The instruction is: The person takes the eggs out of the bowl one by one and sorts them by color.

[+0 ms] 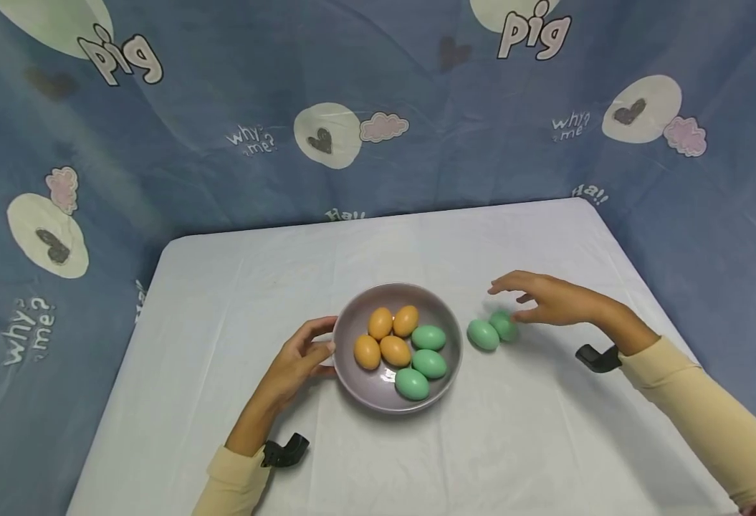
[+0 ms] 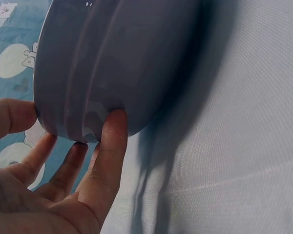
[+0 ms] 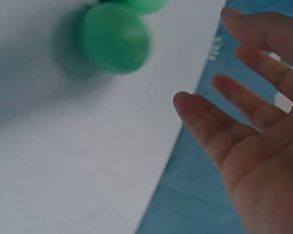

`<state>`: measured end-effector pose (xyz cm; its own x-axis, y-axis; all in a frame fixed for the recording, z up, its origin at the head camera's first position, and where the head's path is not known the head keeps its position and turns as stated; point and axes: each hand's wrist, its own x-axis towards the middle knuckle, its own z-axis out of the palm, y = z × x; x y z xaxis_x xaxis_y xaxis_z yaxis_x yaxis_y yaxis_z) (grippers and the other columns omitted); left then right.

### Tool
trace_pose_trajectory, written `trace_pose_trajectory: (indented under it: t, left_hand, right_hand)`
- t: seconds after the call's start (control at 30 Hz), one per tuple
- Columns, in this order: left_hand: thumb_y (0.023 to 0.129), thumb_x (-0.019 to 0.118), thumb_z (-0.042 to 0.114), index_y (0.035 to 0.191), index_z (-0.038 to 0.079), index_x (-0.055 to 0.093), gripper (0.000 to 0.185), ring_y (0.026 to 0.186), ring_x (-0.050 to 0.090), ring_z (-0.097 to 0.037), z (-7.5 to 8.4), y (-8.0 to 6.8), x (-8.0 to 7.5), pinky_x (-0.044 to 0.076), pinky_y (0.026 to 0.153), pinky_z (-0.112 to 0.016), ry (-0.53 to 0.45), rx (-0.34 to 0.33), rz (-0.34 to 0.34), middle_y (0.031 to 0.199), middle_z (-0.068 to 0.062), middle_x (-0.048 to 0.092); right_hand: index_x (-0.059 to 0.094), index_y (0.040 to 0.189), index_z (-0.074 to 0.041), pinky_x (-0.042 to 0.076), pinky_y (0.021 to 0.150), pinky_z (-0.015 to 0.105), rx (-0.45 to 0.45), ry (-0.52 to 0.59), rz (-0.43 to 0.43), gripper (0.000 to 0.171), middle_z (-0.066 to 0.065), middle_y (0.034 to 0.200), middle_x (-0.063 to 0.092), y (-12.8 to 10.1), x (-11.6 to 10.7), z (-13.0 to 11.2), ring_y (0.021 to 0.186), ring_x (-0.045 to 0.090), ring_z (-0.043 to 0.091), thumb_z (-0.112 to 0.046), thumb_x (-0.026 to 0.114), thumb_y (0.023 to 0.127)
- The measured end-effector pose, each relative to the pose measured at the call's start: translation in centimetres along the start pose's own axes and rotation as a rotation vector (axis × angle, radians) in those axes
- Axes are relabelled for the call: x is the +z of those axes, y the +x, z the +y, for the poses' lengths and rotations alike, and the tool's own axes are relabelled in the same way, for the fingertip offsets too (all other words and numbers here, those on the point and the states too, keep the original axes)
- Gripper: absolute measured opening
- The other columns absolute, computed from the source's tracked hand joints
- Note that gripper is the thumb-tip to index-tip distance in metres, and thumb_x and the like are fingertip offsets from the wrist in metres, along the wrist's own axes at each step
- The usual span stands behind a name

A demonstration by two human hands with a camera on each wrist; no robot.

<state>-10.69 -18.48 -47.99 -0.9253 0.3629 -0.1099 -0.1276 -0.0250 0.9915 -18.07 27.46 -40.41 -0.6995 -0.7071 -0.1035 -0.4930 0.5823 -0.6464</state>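
Note:
A grey-purple bowl [image 1: 365, 390] stands on the white table with several orange eggs [image 1: 395, 351] and three green eggs [image 1: 428, 364] inside. At its left side my left hand [image 1: 297, 358] holds it, thumb by the rim; in the left wrist view the fingertips [image 2: 115, 127] spread over its outer wall [image 2: 112, 63]. Two more green eggs [image 1: 484, 335] lie close together on the cloth, right of the bowl. Over and just right of them hovers my right hand [image 1: 554, 299], fingers apart, holding nothing. One green egg [image 3: 115, 39] appears blurred in the right wrist view, apart from the fingers.
A white cloth [image 1: 255, 279] covers the table. Behind it and along both sides hangs a blue printed curtain [image 1: 442, 143]. Black wrist mounts [image 1: 285, 451] sit at both sleeve cuffs.

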Motion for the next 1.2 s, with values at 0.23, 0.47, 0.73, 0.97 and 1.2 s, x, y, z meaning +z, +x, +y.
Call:
trace_pose_trajectory:
  t: [0.23,0.47,0.73,0.97,1.2]
  left_hand:
    - [0.100,0.060,0.012,0.148,0.005,0.040,0.052,0.111,0.064,-0.016,0.0,-0.1,-0.1,0.063,0.079,-0.037,0.004,-0.005,0.008,0.152,-0.021,0.037]
    - [0.100,0.060,0.013,0.147,0.006,0.041,0.052,0.110,0.064,-0.017,-0.2,-0.1,-0.1,0.063,0.079,-0.037,0.005,-0.012,0.016,0.151,-0.021,0.038]
    - [0.100,0.060,0.013,0.147,0.006,0.041,0.051,0.110,0.064,-0.015,-0.2,-0.2,-0.1,0.063,0.078,-0.037,-0.002,-0.010,0.014,0.152,-0.021,0.038]
    - [0.100,0.060,0.013,0.147,0.006,0.041,0.051,0.109,0.064,-0.017,-0.1,-0.1,-0.1,0.063,0.078,-0.037,0.006,-0.006,0.010,0.152,-0.021,0.038]
    - [0.100,0.060,0.011,0.146,0.006,0.042,0.050,0.109,0.065,-0.017,0.2,0.0,-0.1,0.063,0.078,-0.038,0.000,-0.011,0.011,0.151,-0.021,0.038]
  right_hand:
    - [0.056,0.137,-0.007,0.058,0.094,0.037,-0.069,0.051,-0.038,0.050,0.012,0.137,0.056,1.9,-0.6,-3.3,0.129,0.054,0.033,-0.002,0.072,0.090]
    - [0.056,0.137,-0.010,0.058,0.094,0.028,-0.090,0.050,-0.118,0.049,0.008,0.138,0.056,4.4,-0.8,-6.4,0.131,0.054,0.026,-0.005,0.072,0.091]
    - [0.058,0.136,-0.012,0.058,0.093,0.028,-0.152,0.024,-0.204,0.047,0.007,0.136,0.057,6.7,-0.3,-8.4,0.129,0.055,0.030,-0.006,0.071,0.091]
    - [0.058,0.135,-0.009,0.058,0.093,0.029,-0.157,0.008,-0.287,0.046,0.009,0.135,0.057,8.2,0.6,-8.4,0.127,0.056,0.032,-0.004,0.071,0.090]
    - [0.062,0.128,-0.009,0.055,0.099,0.037,-0.217,-0.120,-0.327,0.041,0.005,0.127,0.061,9.3,1.8,-8.6,0.117,0.058,0.023,-0.006,0.074,0.088]
